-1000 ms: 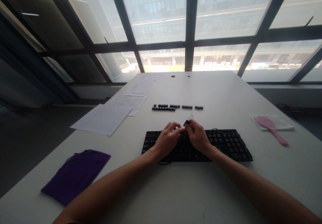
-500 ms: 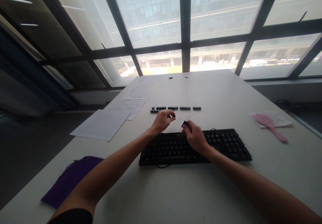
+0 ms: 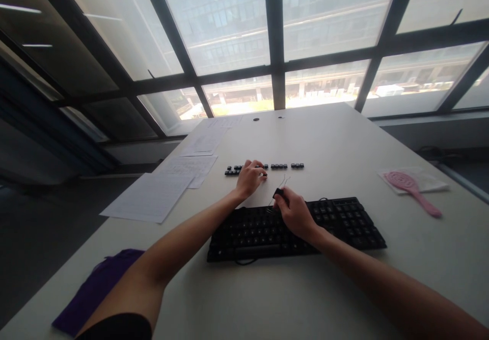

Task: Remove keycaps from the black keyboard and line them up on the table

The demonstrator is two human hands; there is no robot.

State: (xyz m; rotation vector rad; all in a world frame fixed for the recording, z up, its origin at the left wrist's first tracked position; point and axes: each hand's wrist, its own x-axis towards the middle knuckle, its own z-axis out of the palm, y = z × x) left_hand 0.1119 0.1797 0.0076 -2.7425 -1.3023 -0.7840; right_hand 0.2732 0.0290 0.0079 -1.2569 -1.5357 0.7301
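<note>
My left hand [image 3: 250, 178] is over the near edge of the keycap rows, with thumb and fingertips closed on a small black keycap [image 3: 264, 175]. Loose black keycaps [image 3: 278, 166] lie in two short rows behind the keyboard, and the hand covers part of them. In my right hand [image 3: 295, 211] is a wire keycap puller [image 3: 278, 193], gripped by its black middle. Its thin wires stick out at both ends, above the back edge of a black keyboard [image 3: 252, 241]. My right hand and forearm hide some of the keys.
Sheets of paper [image 3: 148, 197] lie along the left side of the white table [image 3: 317, 141]. Near the front left is a purple cloth item [image 3: 95, 289], partly behind my left arm. A pink hairbrush [image 3: 412, 190] rests on a white wrapper at the right. Windows stand beyond the table.
My left hand has moved a little away from me and right, reaching the keycap rows with the keycap. My right hand stays above the keyboard with the puller. The view has shifted slightly.
</note>
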